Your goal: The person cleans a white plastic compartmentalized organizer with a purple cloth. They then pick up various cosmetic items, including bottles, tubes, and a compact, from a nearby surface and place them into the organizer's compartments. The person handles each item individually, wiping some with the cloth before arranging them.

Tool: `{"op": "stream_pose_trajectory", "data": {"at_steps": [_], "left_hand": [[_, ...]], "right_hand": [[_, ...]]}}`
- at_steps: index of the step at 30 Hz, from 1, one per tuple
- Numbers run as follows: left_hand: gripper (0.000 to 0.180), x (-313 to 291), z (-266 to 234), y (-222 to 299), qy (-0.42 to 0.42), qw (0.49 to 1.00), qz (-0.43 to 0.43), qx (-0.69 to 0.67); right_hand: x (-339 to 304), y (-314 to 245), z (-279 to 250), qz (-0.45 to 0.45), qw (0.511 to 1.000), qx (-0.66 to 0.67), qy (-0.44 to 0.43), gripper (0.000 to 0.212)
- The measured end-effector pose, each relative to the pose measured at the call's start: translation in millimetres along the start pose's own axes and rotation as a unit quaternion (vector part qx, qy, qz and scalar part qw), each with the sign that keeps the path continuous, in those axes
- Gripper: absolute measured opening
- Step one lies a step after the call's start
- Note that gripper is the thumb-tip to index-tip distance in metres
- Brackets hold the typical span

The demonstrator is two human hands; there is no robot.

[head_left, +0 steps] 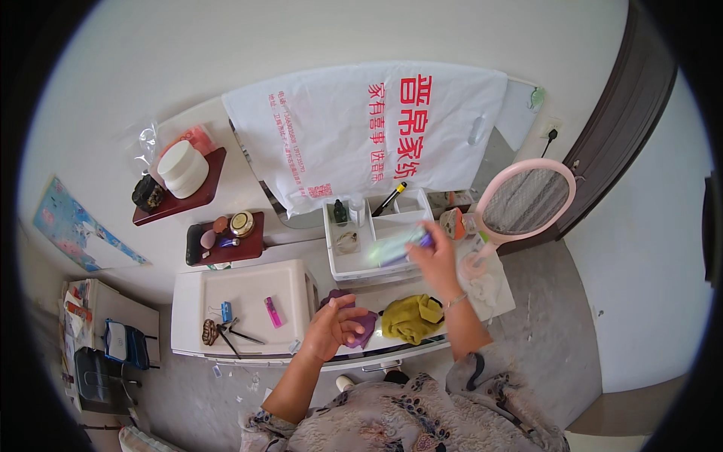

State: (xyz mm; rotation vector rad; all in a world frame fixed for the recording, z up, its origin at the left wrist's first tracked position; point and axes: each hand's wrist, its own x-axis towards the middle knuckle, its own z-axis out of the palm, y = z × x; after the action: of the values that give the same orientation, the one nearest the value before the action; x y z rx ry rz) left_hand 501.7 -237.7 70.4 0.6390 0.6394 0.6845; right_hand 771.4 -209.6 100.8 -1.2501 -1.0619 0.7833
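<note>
My right hand (437, 260) grips a pale green tube-like container (393, 247) with a purple-blue end, smeared by motion. It is held over the front right of a white compartment organizer (369, 273). Inside the organizer stand a small dark green bottle (340, 212), a clear bottle (357, 210) and a yellow-and-black marker (390, 197). My left hand (331, 330) is raised with its fingers apart and holds nothing. Beside it a purple cloth (367, 324) lies on the tabletop, partly behind the fingers. A crumpled olive-green cloth (410, 319) sits between my two hands.
A pink electric fly swatter (526, 197) leans at the right. A white plastic bag (339, 128) covers most of a mirror behind. On the left, a white drawer box (248, 279) carries a pink lighter-like object (272, 312) and a blue binder clip (226, 310). Wall shelves (184, 197) hold jars.
</note>
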Motion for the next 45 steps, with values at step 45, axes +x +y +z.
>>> {"op": "stream_pose_trajectory", "data": {"at_steps": [45], "left_hand": [[0.029,-97,-53,-52,0.197,0.963,0.154,-0.097]], "right_hand": [[99,75,-36,-0.150,0.890,-0.425,0.063,0.046]]}}
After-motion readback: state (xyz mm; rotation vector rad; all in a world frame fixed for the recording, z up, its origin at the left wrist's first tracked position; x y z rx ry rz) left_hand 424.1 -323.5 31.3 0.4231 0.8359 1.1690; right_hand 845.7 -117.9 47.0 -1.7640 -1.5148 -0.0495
